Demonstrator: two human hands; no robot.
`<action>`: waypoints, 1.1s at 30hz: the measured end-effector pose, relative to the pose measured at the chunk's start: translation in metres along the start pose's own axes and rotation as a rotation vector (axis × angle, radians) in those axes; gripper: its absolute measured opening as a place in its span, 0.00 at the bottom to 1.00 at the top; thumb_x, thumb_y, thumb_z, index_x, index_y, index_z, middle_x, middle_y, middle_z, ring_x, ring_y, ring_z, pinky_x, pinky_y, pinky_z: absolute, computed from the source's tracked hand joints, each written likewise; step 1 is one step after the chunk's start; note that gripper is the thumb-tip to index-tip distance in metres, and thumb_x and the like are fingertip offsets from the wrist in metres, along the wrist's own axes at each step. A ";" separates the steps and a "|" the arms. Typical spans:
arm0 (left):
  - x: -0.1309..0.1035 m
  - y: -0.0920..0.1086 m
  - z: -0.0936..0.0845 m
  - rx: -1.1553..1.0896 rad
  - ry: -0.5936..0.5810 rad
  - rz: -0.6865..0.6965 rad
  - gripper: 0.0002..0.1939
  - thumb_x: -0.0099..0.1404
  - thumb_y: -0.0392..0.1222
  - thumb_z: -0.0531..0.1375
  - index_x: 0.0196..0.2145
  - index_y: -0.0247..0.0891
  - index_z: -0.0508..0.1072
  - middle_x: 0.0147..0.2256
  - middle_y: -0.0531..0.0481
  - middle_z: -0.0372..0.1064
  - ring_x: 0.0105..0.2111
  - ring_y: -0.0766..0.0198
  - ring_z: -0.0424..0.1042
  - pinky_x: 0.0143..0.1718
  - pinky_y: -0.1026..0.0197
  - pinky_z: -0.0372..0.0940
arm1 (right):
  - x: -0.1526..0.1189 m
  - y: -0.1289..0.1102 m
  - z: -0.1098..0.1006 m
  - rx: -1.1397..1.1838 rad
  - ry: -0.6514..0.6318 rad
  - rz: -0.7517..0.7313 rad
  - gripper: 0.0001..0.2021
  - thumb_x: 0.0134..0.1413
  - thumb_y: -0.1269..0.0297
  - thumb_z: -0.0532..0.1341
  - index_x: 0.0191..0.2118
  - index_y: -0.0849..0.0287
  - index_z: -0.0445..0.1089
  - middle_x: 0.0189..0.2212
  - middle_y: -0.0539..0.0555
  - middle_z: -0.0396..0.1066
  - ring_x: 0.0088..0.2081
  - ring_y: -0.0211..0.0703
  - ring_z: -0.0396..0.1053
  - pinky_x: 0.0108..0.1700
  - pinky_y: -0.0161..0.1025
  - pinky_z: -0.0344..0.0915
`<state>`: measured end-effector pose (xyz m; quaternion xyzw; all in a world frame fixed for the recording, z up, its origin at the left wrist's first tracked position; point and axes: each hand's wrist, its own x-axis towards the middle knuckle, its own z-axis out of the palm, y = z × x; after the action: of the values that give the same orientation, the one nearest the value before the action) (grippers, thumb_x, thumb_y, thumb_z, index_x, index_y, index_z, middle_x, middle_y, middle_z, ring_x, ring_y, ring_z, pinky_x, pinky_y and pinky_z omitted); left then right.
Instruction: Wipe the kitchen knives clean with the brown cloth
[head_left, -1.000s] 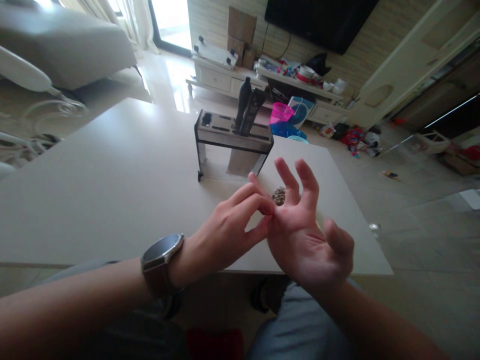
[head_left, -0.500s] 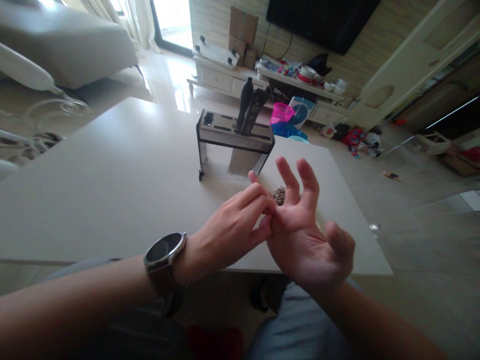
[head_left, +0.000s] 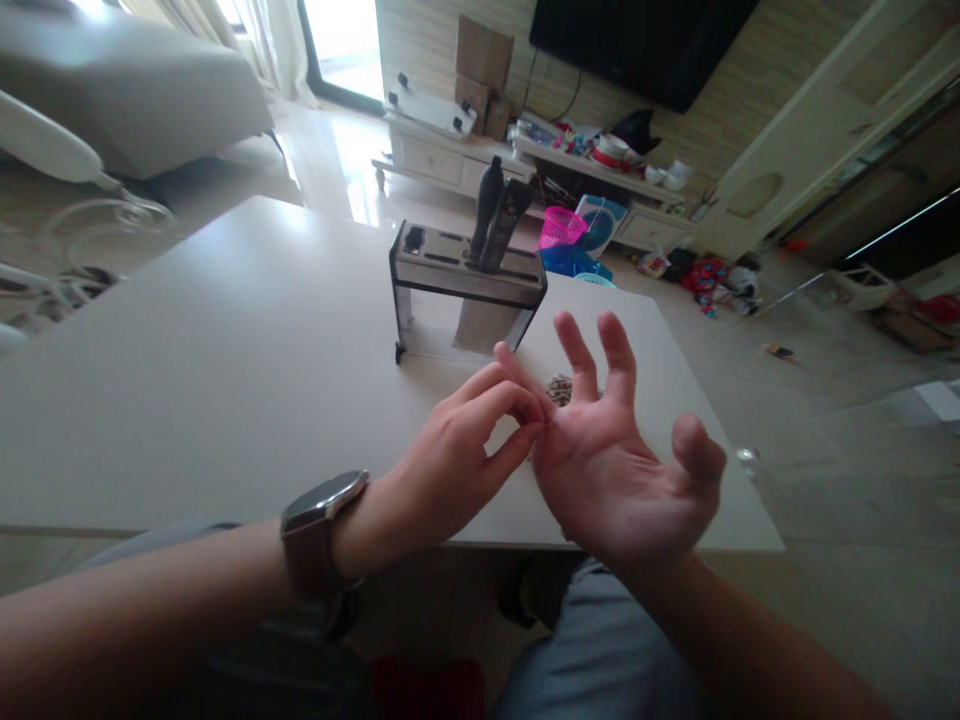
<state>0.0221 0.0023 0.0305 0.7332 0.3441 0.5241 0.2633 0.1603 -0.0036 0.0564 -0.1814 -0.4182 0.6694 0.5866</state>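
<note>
Thumb and forefinger of my left hand are pinched together against my right hand, near the base of its fingers. What lies in the pinch, if anything, is too small to make out. My right hand is turned palm up over the table's near right part, fingers apart and slightly bent, the thumb out to the side. Behind its fingers, partly hidden, lies a small brown-and-white heap on the white table. Beyond my hands stands a knife block with two black-handled tools upright in its slots.
On my left wrist is a watch. Past the table, a pink basket and blue items sit by a low cabinet below a television. A white chair stands at the left.
My left hand's fingers have straightened into a clearer pinch, with a gap showing between thumb and forefinger. My right thumb has spread a little farther outward.
</note>
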 end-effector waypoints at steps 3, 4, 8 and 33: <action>0.001 0.002 -0.001 -0.058 0.011 -0.047 0.07 0.68 0.27 0.61 0.34 0.36 0.72 0.40 0.49 0.73 0.41 0.66 0.73 0.44 0.64 0.69 | -0.001 0.002 0.001 -0.041 -0.009 -0.023 0.29 0.55 0.40 0.59 0.62 0.39 0.64 0.70 0.45 0.55 0.76 0.56 0.39 0.74 0.68 0.35; 0.002 0.002 -0.001 -0.076 0.014 -0.061 0.07 0.67 0.27 0.62 0.34 0.36 0.72 0.40 0.49 0.73 0.40 0.66 0.73 0.44 0.64 0.68 | -0.001 0.002 0.001 -0.055 -0.011 -0.026 0.30 0.54 0.40 0.59 0.62 0.38 0.64 0.70 0.44 0.55 0.76 0.56 0.39 0.74 0.68 0.35; 0.001 0.002 0.001 -0.135 0.030 -0.121 0.06 0.67 0.27 0.62 0.33 0.36 0.73 0.38 0.50 0.73 0.38 0.67 0.72 0.41 0.65 0.68 | -0.002 0.004 0.000 -0.101 -0.030 -0.039 0.30 0.55 0.39 0.58 0.62 0.38 0.63 0.71 0.44 0.54 0.76 0.56 0.38 0.74 0.69 0.37; -0.006 -0.003 0.006 -0.286 0.085 -0.221 0.04 0.68 0.32 0.62 0.34 0.36 0.74 0.36 0.50 0.73 0.37 0.66 0.72 0.39 0.63 0.67 | -0.004 -0.001 0.002 -0.041 -0.016 0.033 0.30 0.54 0.37 0.58 0.62 0.38 0.64 0.71 0.44 0.54 0.75 0.61 0.42 0.73 0.70 0.35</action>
<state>0.0260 -0.0007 0.0224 0.6230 0.3555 0.5662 0.4062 0.1602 -0.0076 0.0575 -0.1949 -0.4335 0.6715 0.5684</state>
